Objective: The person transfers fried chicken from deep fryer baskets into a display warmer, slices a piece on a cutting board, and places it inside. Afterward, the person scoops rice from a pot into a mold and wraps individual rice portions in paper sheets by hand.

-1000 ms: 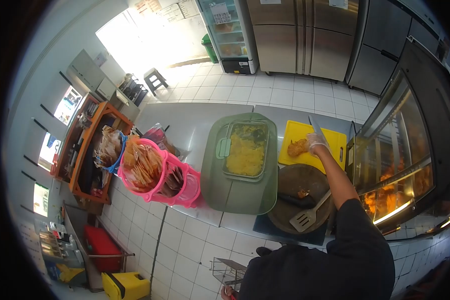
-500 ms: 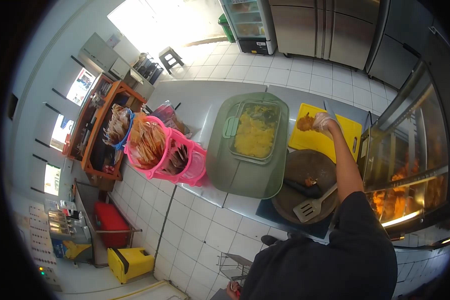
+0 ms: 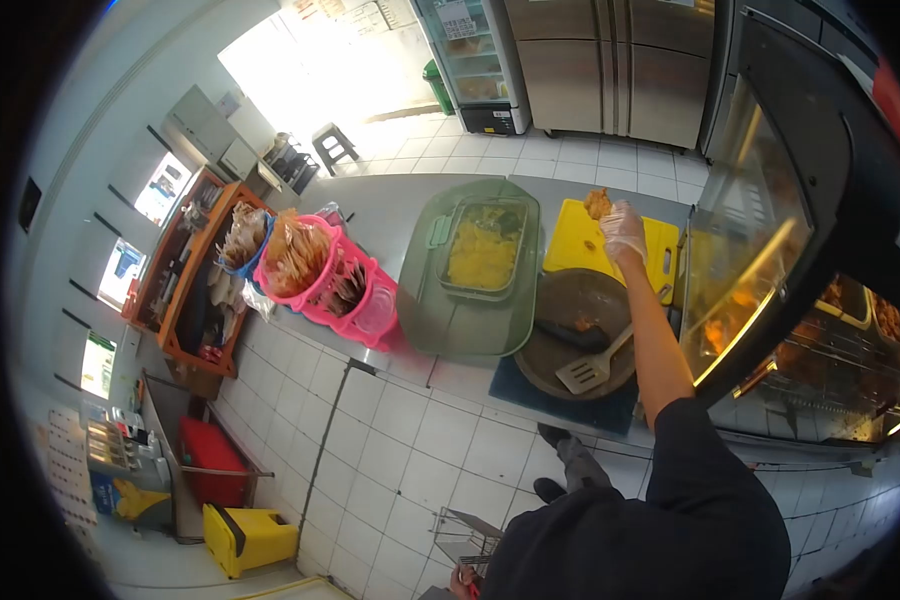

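At two o'clock in your view, your right hand (image 3: 625, 232), in a clear glove (image 3: 625, 241), appears closed on a fried piece (image 3: 598, 203). That piece sits toward ten o'clock from your hand, at the eleven o'clock corner of the yellow cutting board (image 3: 660, 240); I cannot tell whether it touches the board. To handle it well, pinch firmly but gently: the crust looks craggy and would likely flake if squeezed, and a crumb (image 3: 590, 246) lies at six o'clock from it. Loose plastic may slip, so hold it by its thicker part. Your forearm (image 3: 660, 340) runs just beside the round dark slab (image 3: 560, 290) and its slotted turner (image 3: 583, 375), so mind that handle. Down at six o'clock, your left hand (image 3: 464, 578) is near a wire rack (image 3: 472, 523); it is half hidden, so its grip is unclear.
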{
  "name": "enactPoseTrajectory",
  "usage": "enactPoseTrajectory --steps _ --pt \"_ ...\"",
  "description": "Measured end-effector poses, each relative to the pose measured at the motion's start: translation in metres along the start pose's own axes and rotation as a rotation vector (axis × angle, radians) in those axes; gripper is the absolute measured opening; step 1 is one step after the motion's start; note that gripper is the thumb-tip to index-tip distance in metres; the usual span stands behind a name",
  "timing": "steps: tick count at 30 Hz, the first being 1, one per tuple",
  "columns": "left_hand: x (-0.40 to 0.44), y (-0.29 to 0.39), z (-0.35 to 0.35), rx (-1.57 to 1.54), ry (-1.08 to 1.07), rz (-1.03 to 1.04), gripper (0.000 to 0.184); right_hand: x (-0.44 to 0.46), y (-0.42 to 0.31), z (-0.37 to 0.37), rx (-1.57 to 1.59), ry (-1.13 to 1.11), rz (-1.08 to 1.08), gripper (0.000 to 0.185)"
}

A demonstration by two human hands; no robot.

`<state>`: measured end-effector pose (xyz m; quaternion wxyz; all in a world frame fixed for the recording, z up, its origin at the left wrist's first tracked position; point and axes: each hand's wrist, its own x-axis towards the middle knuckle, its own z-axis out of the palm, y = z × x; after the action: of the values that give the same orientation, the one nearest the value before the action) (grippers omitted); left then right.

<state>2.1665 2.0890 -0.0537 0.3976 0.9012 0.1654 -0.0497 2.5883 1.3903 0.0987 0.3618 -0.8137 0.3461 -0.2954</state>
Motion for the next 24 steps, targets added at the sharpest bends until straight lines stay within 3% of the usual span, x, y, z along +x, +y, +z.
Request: enactPoseTrajectory --steps 1,3,5,8,11,13,14,18,21,24 --pt "-0.003 -0.011 -0.001 0.063 0.007 0.006 0.049 -0.013 -0.013 -0.012 0.084 0.003 0.027 0.018" --pt "-0.01 -0.03 -0.003 0.271 0.024 0.07 0.049 -0.055 -0.032 -0.031 0.268 0.07 -0.167 0.03" --pt "-0.02 -0.054 -0.006 0.572 0.082 0.544 0.041 -0.114 -0.058 -0.068 0.369 0.003 -0.268 0.04" --pt "-0.046 0.0 -0.024 0.327 -0.08 0.226 0.037 -0.208 -0.125 -0.168 0.363 -0.25 -0.281 0.047" --pt "-0.056 0.007 -0.028 -0.183 -0.211 -0.186 0.035 -0.248 -0.138 -0.212 0.353 -0.373 -0.288 0.05" --pt "-0.048 -0.015 -0.014 -0.174 -0.262 -0.056 0.037 -0.266 -0.132 -0.239 0.382 -0.451 -0.251 0.053" --pt "-0.046 -0.032 -0.005 -0.171 -0.294 0.012 0.038 -0.274 -0.128 -0.251 0.33 -0.378 -0.341 0.06" --pt "-0.058 -0.091 0.012 -0.768 -0.446 -0.225 0.035 -0.291 -0.109 -0.293 0.203 -0.248 -0.419 0.058" --pt "-0.055 -0.059 0.024 -0.674 -0.458 -0.16 0.033 -0.296 -0.091 -0.33 0.132 -0.119 -0.487 0.053" --pt "-0.061 -0.017 0.04 -0.663 -0.486 -0.133 0.031 -0.309 -0.079 -0.387 0.344 -0.022 -0.42 0.049"
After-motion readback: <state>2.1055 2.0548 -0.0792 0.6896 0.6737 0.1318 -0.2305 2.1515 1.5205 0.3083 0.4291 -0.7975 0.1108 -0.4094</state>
